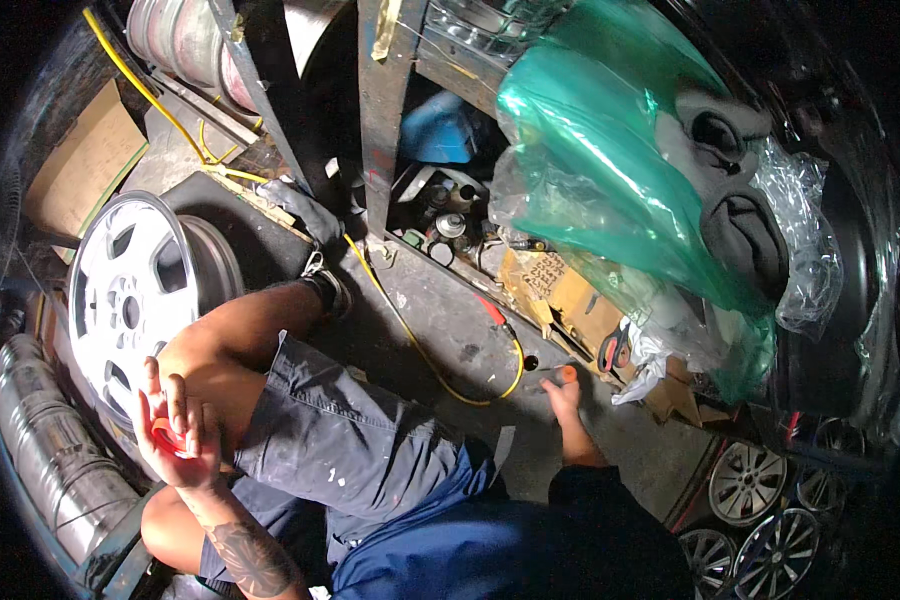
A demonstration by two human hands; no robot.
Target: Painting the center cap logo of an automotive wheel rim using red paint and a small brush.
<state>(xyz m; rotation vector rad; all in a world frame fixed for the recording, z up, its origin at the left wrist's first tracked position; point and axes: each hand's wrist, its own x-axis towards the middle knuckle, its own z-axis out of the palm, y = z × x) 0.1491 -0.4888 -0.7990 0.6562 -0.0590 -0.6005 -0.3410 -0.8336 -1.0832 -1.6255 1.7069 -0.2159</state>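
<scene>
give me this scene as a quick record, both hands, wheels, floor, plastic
left hand: holding a red round object
right hand: gripping an orange-ended object, exact kind unclear
large wheel: silver spoked metal wheel, beyond the left hand
floor: grey floor crossed by a curving yellow cable
lower right: several silver spoked wheels
upper right: translucent green plastic sheeting

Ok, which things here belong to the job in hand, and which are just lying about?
Likely the job:
red item in the left fingers
orange-ended tool in the right fingers
large silver wheel

Seemingly just lying about:
yellow hose
green plastic
cardboard
wheels at lower right
</scene>
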